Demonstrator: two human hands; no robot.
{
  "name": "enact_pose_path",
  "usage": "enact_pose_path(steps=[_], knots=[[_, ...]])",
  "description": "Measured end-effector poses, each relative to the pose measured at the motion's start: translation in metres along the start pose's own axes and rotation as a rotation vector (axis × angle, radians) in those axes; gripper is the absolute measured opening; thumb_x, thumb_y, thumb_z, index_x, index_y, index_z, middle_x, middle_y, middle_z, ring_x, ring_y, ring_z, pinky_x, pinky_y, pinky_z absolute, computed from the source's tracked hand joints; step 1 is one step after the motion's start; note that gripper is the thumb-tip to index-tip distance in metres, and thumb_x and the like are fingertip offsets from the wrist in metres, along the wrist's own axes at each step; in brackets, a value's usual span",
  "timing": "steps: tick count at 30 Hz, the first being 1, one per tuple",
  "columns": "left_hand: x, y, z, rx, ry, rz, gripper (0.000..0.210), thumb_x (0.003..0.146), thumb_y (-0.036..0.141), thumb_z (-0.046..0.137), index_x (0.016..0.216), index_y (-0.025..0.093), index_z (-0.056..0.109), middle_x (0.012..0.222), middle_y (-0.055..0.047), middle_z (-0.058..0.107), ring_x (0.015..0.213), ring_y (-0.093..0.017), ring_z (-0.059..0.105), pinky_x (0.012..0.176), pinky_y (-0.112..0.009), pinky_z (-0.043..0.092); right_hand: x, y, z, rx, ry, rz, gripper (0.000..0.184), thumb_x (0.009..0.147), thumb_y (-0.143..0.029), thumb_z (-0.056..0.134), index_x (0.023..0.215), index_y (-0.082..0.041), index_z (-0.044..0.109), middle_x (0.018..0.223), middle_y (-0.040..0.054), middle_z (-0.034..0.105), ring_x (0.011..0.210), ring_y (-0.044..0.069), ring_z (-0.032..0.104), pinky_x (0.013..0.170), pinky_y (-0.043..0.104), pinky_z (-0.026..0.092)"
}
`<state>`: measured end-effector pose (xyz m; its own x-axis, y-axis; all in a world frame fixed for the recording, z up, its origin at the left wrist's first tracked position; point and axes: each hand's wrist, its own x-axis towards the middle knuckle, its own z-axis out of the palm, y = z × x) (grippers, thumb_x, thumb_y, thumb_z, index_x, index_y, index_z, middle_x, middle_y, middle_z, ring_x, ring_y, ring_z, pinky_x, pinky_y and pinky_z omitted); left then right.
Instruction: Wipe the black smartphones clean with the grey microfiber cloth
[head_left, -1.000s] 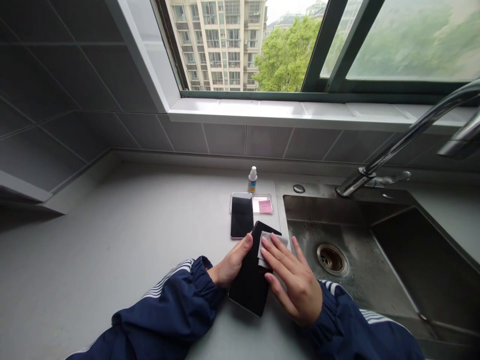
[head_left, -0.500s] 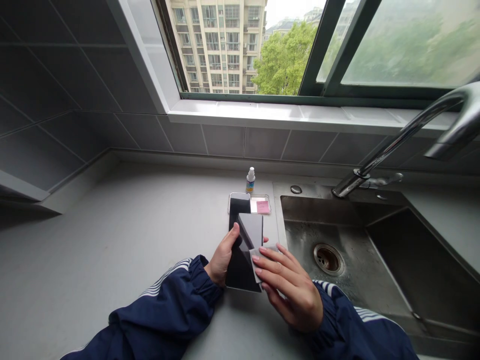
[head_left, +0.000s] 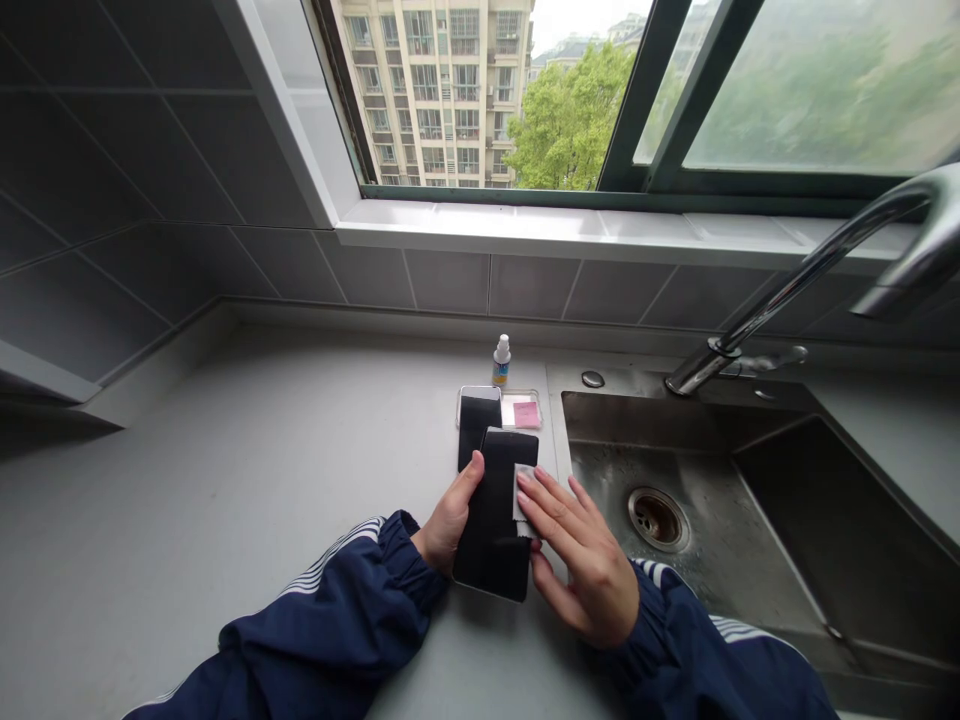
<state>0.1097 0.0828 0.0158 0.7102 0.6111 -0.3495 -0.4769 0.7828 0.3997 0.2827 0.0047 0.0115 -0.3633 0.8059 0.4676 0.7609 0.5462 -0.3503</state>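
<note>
My left hand (head_left: pixel 452 517) grips a black-screened smartphone (head_left: pixel 491 540) by its left side, thumb along the edge and fingers behind it. Against the right part of the screen, my right hand (head_left: pixel 581 560) presses a small grey cleaning cloth (head_left: pixel 521 507) under its fingertips. The phone is tilted, its screen facing me. Just beyond its top edge lies a second phone (head_left: pixel 478 410), dark-screened and partly covered by the held one. A clear case (head_left: pixel 531 394) with a pink slip (head_left: pixel 526 414) sits beside that phone. Behind them stands a small white spray bottle (head_left: pixel 501 362).
To the right is a steel sink (head_left: pixel 697 475) with a drain (head_left: pixel 658 518), its front rim close to my right forearm. A chrome faucet (head_left: pixel 795 275) arches over it. The pale countertop (head_left: pixel 247 470) stretches left, and a window sill (head_left: pixel 525 222) runs along the back.
My right hand has slid the cloth up along the right side of the screen. The held phone has turned slightly, so the bright reflection on it is gone.
</note>
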Motion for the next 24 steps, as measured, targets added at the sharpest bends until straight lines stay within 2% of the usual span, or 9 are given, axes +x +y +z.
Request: enact_pose_path(steps=[5, 9, 11, 14, 16, 20, 24], knots=[[-0.003, -0.001, -0.001, 0.152, -0.032, -0.081, 0.07, 0.091, 0.064, 0.04, 0.135, 0.012, 0.052, 0.1, -0.018, 0.072, 0.077, -0.026, 0.071, 0.075, -0.042, 0.055, 0.001, 0.0, 0.005, -0.103, -0.007, 0.131, 0.077, 0.081, -0.012, 0.047, 0.154, -0.012, 0.022, 0.158, 0.0134, 0.027, 0.148, 0.036, 0.013, 0.115, 0.064, 0.02], [-0.001, -0.005, -0.008, 0.225, -0.12, -0.102, 0.074, 0.084, 0.072, 0.044, 0.118, 0.008, 0.061, 0.101, -0.02, 0.071, 0.077, -0.029, 0.072, 0.073, -0.043, 0.056, 0.001, 0.003, 0.006, -0.143, 0.015, 0.183, 0.079, 0.08, -0.009, 0.046, 0.155, -0.014, 0.019, 0.159, 0.0119, 0.024, 0.148, 0.037, 0.011, 0.113, 0.065, 0.02], [0.0, -0.007, -0.012, 0.277, -0.149, -0.093, 0.075, 0.083, 0.073, 0.044, 0.124, 0.011, 0.057, 0.102, -0.019, 0.07, 0.073, -0.028, 0.072, 0.07, -0.041, 0.057, 0.001, 0.005, 0.005, -0.151, 0.026, 0.186, 0.08, 0.079, -0.007, 0.044, 0.155, -0.015, 0.019, 0.158, 0.0107, 0.026, 0.148, 0.037, 0.01, 0.113, 0.066, 0.02], [0.002, -0.009, -0.017, 0.362, -0.17, -0.041, 0.074, 0.087, 0.071, 0.038, 0.142, 0.022, 0.038, 0.101, -0.015, 0.071, 0.068, -0.025, 0.072, 0.06, -0.036, 0.056, 0.0, 0.008, 0.003, -0.128, 0.01, 0.175, 0.085, 0.073, -0.004, 0.041, 0.155, -0.016, 0.02, 0.158, 0.0089, 0.027, 0.149, 0.036, 0.009, 0.113, 0.066, 0.018], [0.002, -0.01, -0.02, 0.397, -0.175, -0.027, 0.073, 0.089, 0.07, 0.031, 0.147, 0.026, 0.028, 0.101, -0.015, 0.07, 0.064, -0.022, 0.071, 0.055, -0.033, 0.055, 0.0, 0.008, 0.002, -0.102, -0.003, 0.168, 0.086, 0.072, -0.003, 0.04, 0.154, -0.016, 0.022, 0.158, 0.0086, 0.027, 0.149, 0.035, 0.009, 0.114, 0.065, 0.016], [0.001, -0.012, -0.02, 0.423, -0.193, -0.043, 0.073, 0.091, 0.069, 0.022, 0.151, 0.025, 0.023, 0.101, -0.015, 0.07, 0.061, -0.021, 0.07, 0.055, -0.032, 0.055, 0.0, 0.007, 0.001, -0.05, -0.021, 0.144, 0.085, 0.072, -0.004, 0.039, 0.154, -0.014, 0.021, 0.16, 0.0093, 0.023, 0.149, 0.036, 0.008, 0.115, 0.065, 0.014], [-0.001, -0.013, -0.016, 0.463, -0.208, -0.027, 0.073, 0.094, 0.065, 0.018, 0.152, 0.022, 0.025, 0.104, -0.016, 0.07, 0.063, -0.02, 0.069, 0.06, -0.034, 0.055, 0.001, 0.004, -0.003, -0.008, -0.083, 0.052, 0.085, 0.073, -0.008, 0.041, 0.155, -0.011, 0.017, 0.16, 0.0108, 0.02, 0.148, 0.038, 0.006, 0.116, 0.066, 0.012]])
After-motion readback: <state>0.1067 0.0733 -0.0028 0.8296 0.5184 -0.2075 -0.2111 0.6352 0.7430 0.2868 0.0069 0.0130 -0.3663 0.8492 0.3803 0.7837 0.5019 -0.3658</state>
